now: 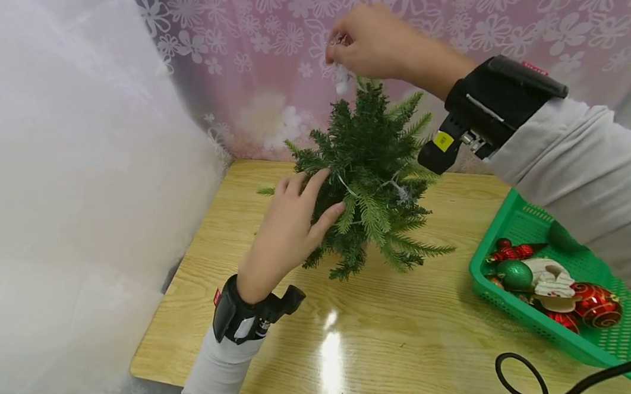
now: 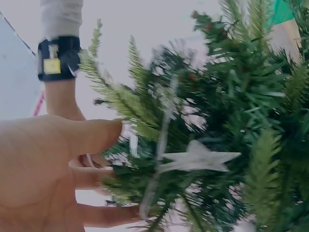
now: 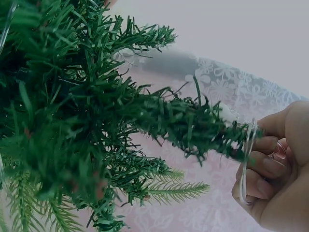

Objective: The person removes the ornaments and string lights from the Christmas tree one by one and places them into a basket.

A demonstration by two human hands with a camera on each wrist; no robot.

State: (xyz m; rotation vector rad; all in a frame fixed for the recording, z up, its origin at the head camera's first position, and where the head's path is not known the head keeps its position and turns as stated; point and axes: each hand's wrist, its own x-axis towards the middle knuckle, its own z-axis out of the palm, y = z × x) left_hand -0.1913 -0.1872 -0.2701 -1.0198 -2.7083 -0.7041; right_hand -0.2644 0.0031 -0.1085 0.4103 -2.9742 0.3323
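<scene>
A small artificial Christmas tree (image 1: 369,152) stands on the wooden table. High at its top, my right hand (image 1: 374,42) pinches a clear, thin cord (image 3: 246,166) with curled fingers; a whitish piece (image 1: 342,81) hangs just below them. In the right wrist view the looped cord lies across the fingers beside a branch tip. My left hand (image 1: 290,222) reaches into the tree's left side, thumb and fingers spread among the branches. Close to its thumb, in the left wrist view, a white star (image 2: 200,158) sits by clear cord. A pale snowflake (image 1: 402,193) rests on the right branches.
At the right, a green plastic basket (image 1: 487,259) holds a green bauble (image 1: 515,274), a red ornament with gold swirls (image 1: 596,305) and several others. A black cable (image 1: 598,378) loops near the basket's front corner. Behind the table hangs a pink floral curtain (image 1: 265,63).
</scene>
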